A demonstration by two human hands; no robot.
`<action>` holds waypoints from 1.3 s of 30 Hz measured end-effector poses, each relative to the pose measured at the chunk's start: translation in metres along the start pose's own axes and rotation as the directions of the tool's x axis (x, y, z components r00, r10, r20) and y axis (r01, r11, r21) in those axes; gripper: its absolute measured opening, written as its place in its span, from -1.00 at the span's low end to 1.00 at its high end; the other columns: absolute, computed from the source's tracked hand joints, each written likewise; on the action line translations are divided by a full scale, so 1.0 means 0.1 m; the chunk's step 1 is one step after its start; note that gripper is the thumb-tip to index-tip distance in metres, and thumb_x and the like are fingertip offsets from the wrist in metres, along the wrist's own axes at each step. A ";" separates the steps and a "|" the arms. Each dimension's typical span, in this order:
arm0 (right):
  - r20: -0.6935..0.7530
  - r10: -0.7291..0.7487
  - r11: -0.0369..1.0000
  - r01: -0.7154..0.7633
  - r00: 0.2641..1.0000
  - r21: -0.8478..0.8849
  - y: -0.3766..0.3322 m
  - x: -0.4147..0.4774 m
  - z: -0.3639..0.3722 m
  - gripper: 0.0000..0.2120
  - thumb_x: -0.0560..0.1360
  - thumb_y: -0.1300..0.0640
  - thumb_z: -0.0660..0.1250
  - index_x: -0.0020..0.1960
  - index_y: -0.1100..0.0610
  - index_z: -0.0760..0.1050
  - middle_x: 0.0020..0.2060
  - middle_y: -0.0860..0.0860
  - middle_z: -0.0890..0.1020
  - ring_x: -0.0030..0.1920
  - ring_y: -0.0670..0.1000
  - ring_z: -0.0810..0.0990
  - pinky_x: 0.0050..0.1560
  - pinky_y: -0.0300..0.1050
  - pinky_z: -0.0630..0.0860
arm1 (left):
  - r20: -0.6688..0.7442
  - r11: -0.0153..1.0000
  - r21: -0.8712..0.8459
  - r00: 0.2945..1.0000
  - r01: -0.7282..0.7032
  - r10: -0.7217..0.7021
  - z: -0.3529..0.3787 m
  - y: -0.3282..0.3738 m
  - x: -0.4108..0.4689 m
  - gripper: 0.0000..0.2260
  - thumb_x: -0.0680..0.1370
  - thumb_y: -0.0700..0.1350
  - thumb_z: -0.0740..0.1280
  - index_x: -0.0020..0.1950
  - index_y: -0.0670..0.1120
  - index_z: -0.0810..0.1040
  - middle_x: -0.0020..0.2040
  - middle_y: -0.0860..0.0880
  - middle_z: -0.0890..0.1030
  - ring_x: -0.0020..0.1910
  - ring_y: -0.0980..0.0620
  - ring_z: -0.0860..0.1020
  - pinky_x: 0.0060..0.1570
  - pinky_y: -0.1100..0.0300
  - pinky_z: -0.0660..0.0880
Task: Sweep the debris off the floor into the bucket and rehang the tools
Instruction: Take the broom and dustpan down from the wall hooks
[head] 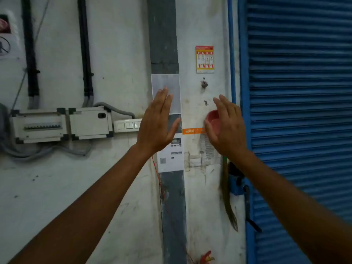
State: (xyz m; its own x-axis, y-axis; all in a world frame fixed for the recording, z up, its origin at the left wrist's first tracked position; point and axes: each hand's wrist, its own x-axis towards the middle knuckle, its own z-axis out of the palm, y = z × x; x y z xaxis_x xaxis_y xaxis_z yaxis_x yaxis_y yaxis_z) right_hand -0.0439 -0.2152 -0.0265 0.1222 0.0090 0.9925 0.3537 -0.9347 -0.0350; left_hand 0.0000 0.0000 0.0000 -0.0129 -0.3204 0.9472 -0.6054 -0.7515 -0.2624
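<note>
Broom (227,197) hangs bristles-down on the white wall (114,187) just beside the blue shutter (295,92). A red plastic tool (212,119) sits above it, partly behind the right hand (226,126). Left hand (156,122) is also raised; both have straight fingers and hold nothing.

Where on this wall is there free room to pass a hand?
Free: bare wall around the upper hook, between sticker and red pan; also the wall below the breaker boxes, left of the pillar. Crowded: at the right hand, with pan, papers and broom.
</note>
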 end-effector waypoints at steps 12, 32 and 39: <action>0.070 0.101 0.990 -0.093 0.992 -0.105 0.39 -0.82 0.04 -0.44 0.54 -0.08 0.21 0.41 0.26 0.41 0.39 0.22 0.44 0.33 0.22 0.43 0.30 0.13 0.43 | 0.060 0.984 -0.173 0.998 0.034 -0.024 0.74 0.27 -0.58 -0.40 0.60 0.01 0.28 0.55 -0.26 0.22 0.56 -0.23 0.21 0.56 -0.13 0.14 0.51 0.10 0.12; 0.395 0.402 0.907 -0.419 0.826 -0.048 1.99 -3.49 0.06 -0.50 0.55 0.00 0.27 0.38 0.27 0.43 0.39 0.19 0.45 0.35 0.16 0.42 0.34 -0.07 0.32 | 0.471 0.839 -0.323 0.844 0.437 -0.258 2.55 2.20 -2.99 -0.44 0.58 -0.09 0.34 0.50 -0.31 0.28 0.55 -0.26 0.23 0.56 -0.18 0.17 0.51 0.09 0.16; 0.454 0.509 0.848 -0.516 0.732 -0.120 2.45 -3.84 0.62 -0.46 0.54 -0.05 0.22 0.41 0.25 0.40 0.37 0.20 0.46 0.34 0.18 0.41 0.27 0.13 0.45 | 0.525 0.829 -0.305 0.809 0.468 -0.264 3.26 2.14 -3.26 -0.45 0.57 -0.10 0.34 0.49 -0.30 0.30 0.54 -0.25 0.25 0.54 -0.18 0.20 0.51 0.10 0.16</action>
State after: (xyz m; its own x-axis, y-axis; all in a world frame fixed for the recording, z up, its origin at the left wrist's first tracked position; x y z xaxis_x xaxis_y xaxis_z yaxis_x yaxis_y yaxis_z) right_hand 0.0531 -0.4256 -0.4235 0.6902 -0.3075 0.6550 0.1261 -0.8403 -0.5273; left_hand 0.1346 -0.2442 -0.4249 0.5667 -0.3639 0.7392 -0.7510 -0.5971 0.2819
